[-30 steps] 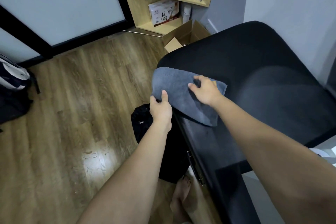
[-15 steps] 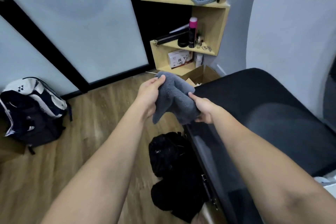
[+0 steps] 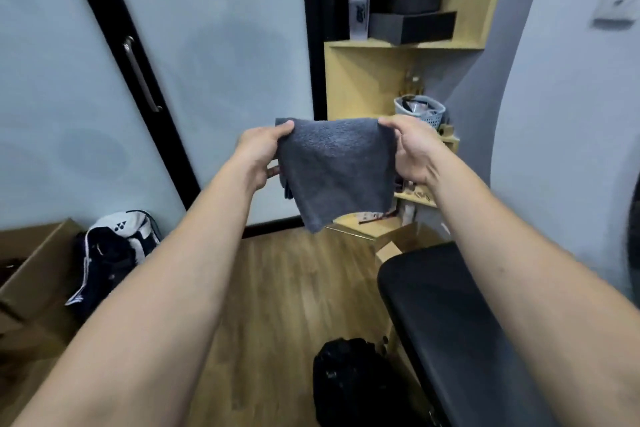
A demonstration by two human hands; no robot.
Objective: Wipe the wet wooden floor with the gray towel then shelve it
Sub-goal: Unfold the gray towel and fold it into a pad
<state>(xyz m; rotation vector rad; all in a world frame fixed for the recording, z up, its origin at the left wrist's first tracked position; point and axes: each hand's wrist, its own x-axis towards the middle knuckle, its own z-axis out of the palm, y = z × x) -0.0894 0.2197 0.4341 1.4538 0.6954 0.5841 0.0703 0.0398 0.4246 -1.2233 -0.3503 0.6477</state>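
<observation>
We see the left hand (image 3: 258,152) and right hand (image 3: 412,149) each pinching a top corner of the towel (image 3: 336,170), spread in mid-air before the shelf (image 3: 360,80).

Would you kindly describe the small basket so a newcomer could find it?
Start at the wooden corner shelf unit right of the glass doors. On its middle shelf, just above the right hand, stands the basket: the only pale, perforated plastic container there.
</observation>
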